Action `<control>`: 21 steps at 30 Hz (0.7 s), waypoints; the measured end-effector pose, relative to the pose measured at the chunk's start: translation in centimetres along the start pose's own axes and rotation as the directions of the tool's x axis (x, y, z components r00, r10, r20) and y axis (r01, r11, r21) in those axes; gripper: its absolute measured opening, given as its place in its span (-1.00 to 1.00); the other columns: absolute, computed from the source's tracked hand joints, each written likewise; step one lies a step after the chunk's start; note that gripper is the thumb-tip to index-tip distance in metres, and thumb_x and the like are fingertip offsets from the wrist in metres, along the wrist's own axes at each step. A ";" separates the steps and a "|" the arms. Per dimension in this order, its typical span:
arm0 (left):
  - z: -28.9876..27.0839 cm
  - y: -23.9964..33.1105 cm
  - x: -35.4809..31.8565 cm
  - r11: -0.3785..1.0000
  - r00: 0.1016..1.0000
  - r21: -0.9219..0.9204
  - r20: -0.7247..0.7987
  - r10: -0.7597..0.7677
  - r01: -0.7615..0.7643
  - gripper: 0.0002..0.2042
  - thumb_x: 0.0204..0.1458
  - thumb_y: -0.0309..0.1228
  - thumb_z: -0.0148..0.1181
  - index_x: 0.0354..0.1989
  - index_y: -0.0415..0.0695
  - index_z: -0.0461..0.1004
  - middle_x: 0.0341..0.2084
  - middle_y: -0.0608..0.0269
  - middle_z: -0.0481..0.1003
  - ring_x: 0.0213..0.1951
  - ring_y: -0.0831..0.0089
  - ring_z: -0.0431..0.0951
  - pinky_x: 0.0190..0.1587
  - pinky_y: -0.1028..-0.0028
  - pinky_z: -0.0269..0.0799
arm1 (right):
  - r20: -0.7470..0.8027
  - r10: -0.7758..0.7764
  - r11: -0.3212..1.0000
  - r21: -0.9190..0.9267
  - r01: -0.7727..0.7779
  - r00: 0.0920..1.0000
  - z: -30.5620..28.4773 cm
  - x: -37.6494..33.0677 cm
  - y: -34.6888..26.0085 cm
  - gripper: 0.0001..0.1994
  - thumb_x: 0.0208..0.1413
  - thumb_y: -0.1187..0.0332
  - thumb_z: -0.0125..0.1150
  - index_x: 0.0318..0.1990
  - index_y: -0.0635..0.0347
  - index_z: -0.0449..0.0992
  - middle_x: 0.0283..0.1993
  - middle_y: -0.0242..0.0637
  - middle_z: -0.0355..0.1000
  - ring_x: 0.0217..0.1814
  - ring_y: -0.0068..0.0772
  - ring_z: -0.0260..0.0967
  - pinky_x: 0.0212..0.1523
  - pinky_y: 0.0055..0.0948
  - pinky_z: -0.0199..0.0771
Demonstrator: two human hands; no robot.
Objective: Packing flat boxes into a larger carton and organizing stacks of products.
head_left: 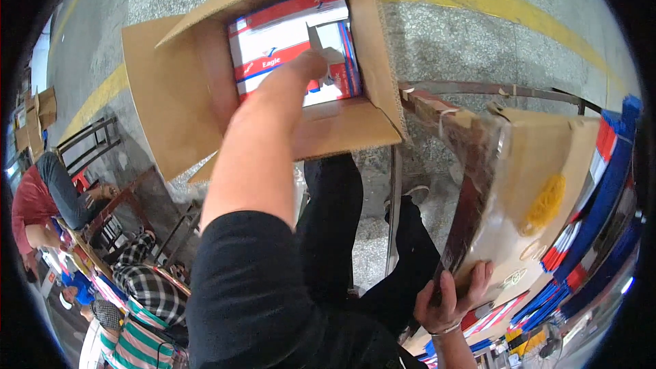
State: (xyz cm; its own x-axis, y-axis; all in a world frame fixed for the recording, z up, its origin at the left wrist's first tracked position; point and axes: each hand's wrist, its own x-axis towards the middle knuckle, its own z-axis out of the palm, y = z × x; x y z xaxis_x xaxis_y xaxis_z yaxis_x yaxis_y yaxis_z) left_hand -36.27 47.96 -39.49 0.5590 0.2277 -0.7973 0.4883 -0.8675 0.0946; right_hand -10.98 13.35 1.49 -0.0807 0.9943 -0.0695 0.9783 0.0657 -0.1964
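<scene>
A large open cardboard box [164, 89] sits in front of me with its flaps spread out. Flat packs [266, 34] in white, red and blue lie inside it. My left hand [311, 66] reaches down into the box and grips a small carton [347, 61] of the same colours at the right side; its fingertips are partly hidden. At the lower right, my right hand [451, 301], with a bracelet on its wrist, rests on the near edge of a cardboard sheet [523, 157], thumb and fingers apart. A bunch of yellow rubber bands [544, 206] lies on that sheet.
Bundles of blue, red and white flattened cartons [598, 191] stand along the right. A brown metal frame [471, 171] runs beside the cardboard sheet. Several people [143, 280] sit at the far left near dark metal stands [89, 140]. Yellow lines [478, 3] mark the speckled floor.
</scene>
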 end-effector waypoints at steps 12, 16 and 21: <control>-12.1 -4.3 -21.8 0.945 0.924 0.092 -0.203 0.325 -0.313 -0.61 -0.28 -0.02 0.34 -0.40 -0.06 0.55 -0.43 0.19 0.55 -0.18 0.13 0.53 0.22 0.08 0.16 | -0.084 -0.005 0.994 0.107 0.014 0.996 -0.7 1.9 -0.7 -0.43 -0.13 0.47 0.14 0.16 -0.05 0.41 0.38 0.02 0.03 0.41 0.21 -0.04 0.33 0.15 -0.02; -12.4 -2.8 -26.8 0.925 0.843 -0.003 -0.413 0.345 -0.380 -0.70 -0.22 -0.12 0.33 -0.42 -0.07 0.55 -0.47 0.21 0.54 -0.19 0.19 0.53 0.33 -0.01 -0.06 | -0.096 -0.014 0.992 0.124 0.026 0.995 -1.2 2.5 -1.0 -0.39 -0.15 0.51 0.12 0.19 -0.05 0.38 0.40 0.00 0.00 0.44 0.15 -0.09 0.38 0.06 -0.08; -19.1 2.3 -34.3 0.885 0.831 -0.198 -0.475 0.289 -0.422 -0.65 -0.21 -0.14 0.37 -0.31 -0.13 0.60 -0.36 0.12 0.58 -0.15 0.15 0.53 0.33 0.08 0.04 | -0.178 -0.014 0.984 0.174 0.045 0.984 -1.3 1.5 -0.6 -0.38 -0.15 0.53 0.10 0.20 -0.06 0.37 0.40 -0.06 0.01 0.45 0.09 -0.09 0.40 0.04 -0.09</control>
State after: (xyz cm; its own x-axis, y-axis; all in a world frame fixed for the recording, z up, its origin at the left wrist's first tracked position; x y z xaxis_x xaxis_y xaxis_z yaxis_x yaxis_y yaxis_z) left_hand -41.54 46.61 -0.49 0.9243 0.1483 -0.3516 0.3292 -0.7758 0.5383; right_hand -11.39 14.92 2.77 -0.0593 0.9924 0.1081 0.9256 0.0952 -0.3663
